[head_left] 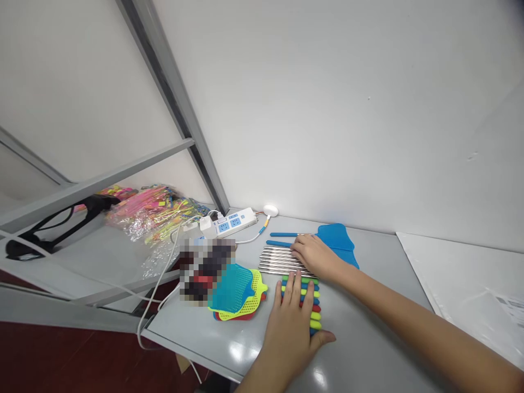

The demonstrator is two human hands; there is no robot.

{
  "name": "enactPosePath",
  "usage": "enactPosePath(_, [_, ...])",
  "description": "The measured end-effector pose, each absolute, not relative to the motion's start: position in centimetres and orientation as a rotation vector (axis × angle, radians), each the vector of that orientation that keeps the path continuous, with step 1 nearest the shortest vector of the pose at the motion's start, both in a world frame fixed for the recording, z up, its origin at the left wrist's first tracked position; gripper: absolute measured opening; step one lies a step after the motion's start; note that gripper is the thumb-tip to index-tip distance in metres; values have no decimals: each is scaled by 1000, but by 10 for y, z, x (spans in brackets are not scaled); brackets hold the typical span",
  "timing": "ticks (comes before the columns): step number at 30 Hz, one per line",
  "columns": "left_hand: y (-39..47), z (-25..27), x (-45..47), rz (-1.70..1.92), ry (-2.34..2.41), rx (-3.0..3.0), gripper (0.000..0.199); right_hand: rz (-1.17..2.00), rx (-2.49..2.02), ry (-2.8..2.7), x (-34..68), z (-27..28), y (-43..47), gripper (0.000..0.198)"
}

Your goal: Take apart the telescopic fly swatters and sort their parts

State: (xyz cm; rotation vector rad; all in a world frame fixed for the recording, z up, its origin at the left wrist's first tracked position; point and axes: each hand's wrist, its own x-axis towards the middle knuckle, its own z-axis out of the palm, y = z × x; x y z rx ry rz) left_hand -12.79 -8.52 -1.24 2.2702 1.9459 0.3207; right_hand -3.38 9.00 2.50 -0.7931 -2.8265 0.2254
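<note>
My left hand (290, 319) lies with fingers spread over a row of coloured handles (316, 308), green, blue, yellow and red, side by side on the table. Just beyond them lies a row of thin metal rods (272, 261). My right hand (315, 254) reaches across the rods, its fingers curled together over the shaft of a blue fly swatter (278, 243); the exact grip is hidden underneath. Another blue fly swatter (333, 236) lies just behind, its head partly overlapping. Left of my hands, loose perforated swatter heads (231, 289) in blue, yellow and red are stacked.
A white power strip (235, 222) with cables and a white round device (271, 210) sit by the wall. Bagged colourful items (155, 213) lie on a shelf at left. A blurred dark patch (208, 270) borders the swatter heads. A white sheet (462, 273) lies at right.
</note>
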Motion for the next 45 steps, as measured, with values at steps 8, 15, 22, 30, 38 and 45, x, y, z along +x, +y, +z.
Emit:
enactPosePath(8, [-77,-10,-136,323,1890,2307,86,88,-868,-2850,-43,18,93,30])
enactPosePath(15, [-72,-8,-139,328,1899,2354,86,37,-879,-2875,-35,22,94,30])
enactPosePath(22, [-73,-4,-136,357,1913,2383,84,65,-945,-2831,-25,27,102,34])
enactPosePath(30, [-91,25,-157,455,1871,2460,64,160,-1042,-2799,-9,18,125,25])
enactPosePath(38, [-126,-1,-228,617,2397,2123,57,260,-1002,-2811,-12,18,128,26])
enactPosePath(45, [-128,-11,-236,374,2379,2111,69,281,-995,-2820,-14,18,130,28])
